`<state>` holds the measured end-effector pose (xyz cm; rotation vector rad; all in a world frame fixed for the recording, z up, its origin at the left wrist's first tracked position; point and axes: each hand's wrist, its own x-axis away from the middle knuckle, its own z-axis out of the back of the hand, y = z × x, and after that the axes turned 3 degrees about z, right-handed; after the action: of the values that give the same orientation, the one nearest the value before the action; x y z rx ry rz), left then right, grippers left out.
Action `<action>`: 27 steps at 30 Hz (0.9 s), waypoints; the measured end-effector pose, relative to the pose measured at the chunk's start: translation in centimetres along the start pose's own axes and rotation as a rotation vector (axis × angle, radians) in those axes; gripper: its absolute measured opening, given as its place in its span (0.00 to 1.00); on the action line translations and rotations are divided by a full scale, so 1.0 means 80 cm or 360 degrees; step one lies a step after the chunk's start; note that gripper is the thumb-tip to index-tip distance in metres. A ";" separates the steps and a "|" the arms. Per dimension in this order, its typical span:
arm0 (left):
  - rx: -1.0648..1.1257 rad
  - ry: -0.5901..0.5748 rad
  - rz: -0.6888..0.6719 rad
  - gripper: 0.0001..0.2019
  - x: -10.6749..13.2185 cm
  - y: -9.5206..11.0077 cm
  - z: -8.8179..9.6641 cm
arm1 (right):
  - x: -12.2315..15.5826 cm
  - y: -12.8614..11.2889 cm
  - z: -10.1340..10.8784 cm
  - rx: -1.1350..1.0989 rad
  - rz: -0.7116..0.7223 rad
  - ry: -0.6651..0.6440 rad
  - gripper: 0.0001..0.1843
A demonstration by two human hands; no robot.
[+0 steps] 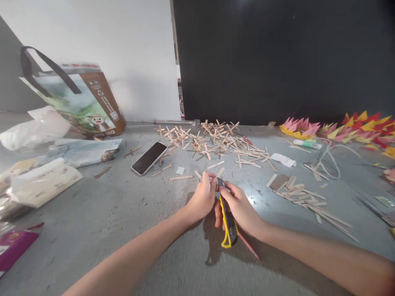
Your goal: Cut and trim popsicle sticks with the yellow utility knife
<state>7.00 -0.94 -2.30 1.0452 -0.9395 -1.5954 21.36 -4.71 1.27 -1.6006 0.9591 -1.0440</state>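
Observation:
Close to the middle of the grey surface, my right hand [242, 205] is wrapped around a yellow and black utility knife [227, 226], its head pointing away from me. My left hand [203, 196] is closed in a pinch right beside the knife's head. Pale ends of wooden craft sticks [220, 172] show on either side of my left fingertips; the fingers hide the rest. Under my right hand a red pencil [249, 246] sticks out toward me.
Sticks glued or laid in crosses [210, 139] pile up ahead, with loose sticks [305, 197] at right. A phone [149, 158] lies left of centre. A printed bag [83, 102] stands far left near plastic packets [46, 185]. Paper crowns [299, 127] and a white cable [328, 160] are at right.

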 end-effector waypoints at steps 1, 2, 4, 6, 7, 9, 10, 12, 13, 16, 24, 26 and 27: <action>0.0004 -0.0002 -0.0007 0.09 0.000 -0.001 0.000 | -0.001 0.000 0.001 -0.0019 -0.0013 -0.0005 0.21; 0.0008 -0.0009 -0.0015 0.09 -0.001 -0.001 0.000 | -0.001 0.000 0.002 -0.0040 -0.0031 -0.0013 0.21; 0.0028 -0.0034 -0.0018 0.10 -0.002 -0.001 0.000 | -0.002 -0.002 0.004 -0.0084 -0.0080 -0.0035 0.20; 0.0059 -0.0059 -0.0020 0.11 -0.002 0.001 0.001 | -0.003 -0.005 0.006 -0.0115 -0.0115 -0.0048 0.18; 0.0073 -0.0066 -0.0020 0.11 -0.002 0.002 0.002 | -0.004 -0.006 0.007 -0.0123 -0.0119 -0.0051 0.17; 0.0086 -0.0073 -0.0018 0.11 -0.002 0.005 0.004 | -0.005 -0.007 0.009 -0.0128 -0.0103 -0.0056 0.17; 0.0081 -0.0074 -0.0014 0.11 -0.002 0.007 0.005 | -0.006 -0.007 0.009 -0.0127 -0.0090 -0.0062 0.17; 0.0066 -0.0072 -0.0005 0.10 -0.002 0.009 0.006 | -0.007 -0.007 0.010 -0.0124 -0.0068 -0.0071 0.17; 0.0059 -0.0073 -0.0006 0.10 -0.002 0.010 0.006 | -0.008 -0.007 0.011 -0.0125 -0.0062 -0.0074 0.17; 0.0034 -0.0082 -0.0019 0.10 -0.003 0.008 0.006 | -0.009 -0.007 0.011 -0.0130 -0.0068 -0.0079 0.15; -0.0128 -0.0071 -0.0106 0.10 -0.002 0.000 0.006 | -0.009 -0.008 0.012 -0.0127 -0.0103 -0.0109 0.16; -0.0134 -0.0078 -0.0110 0.10 -0.002 0.001 0.006 | -0.009 -0.008 0.013 -0.0104 -0.0094 -0.0125 0.17; -0.0120 -0.0081 -0.0111 0.10 -0.002 0.002 0.006 | -0.010 -0.008 0.013 -0.0088 -0.0085 -0.0131 0.17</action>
<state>6.61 -0.75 -1.98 0.9987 -0.8782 -1.7087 22.17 -3.54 1.58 -1.7099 0.9012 -0.9871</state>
